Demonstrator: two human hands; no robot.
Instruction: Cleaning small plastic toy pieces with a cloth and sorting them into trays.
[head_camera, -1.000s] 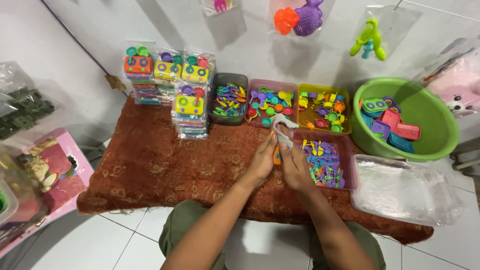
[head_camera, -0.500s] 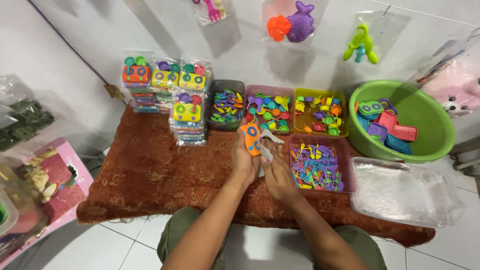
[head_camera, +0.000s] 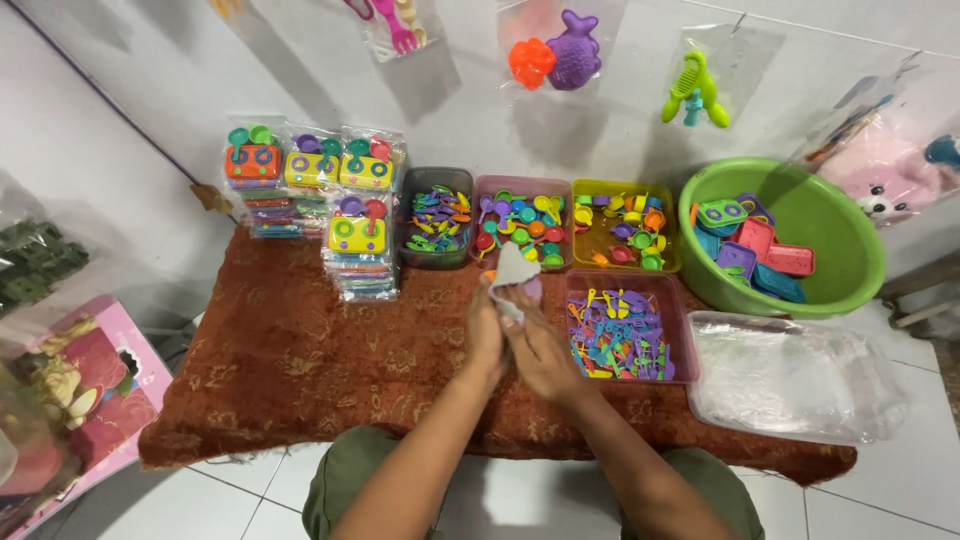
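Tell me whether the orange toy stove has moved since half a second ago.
Yes. It stood in view near the pink tub; now it is hidden behind both hands and the clear bag.

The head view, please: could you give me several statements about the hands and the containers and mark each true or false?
1. Both hands, left and right, meet on a clear bag. True.
2. The green basin stands at the mat's left end. False: it is at the right end, beyond the yellow tray.
3. The pink tray by the right hand holds small colourful pieces. True.
4. The stacked toy packs lie inside the basin. False: they stand on the mat at the left.
5. The right hand rests in the yellow tray. False: it is on the bag.
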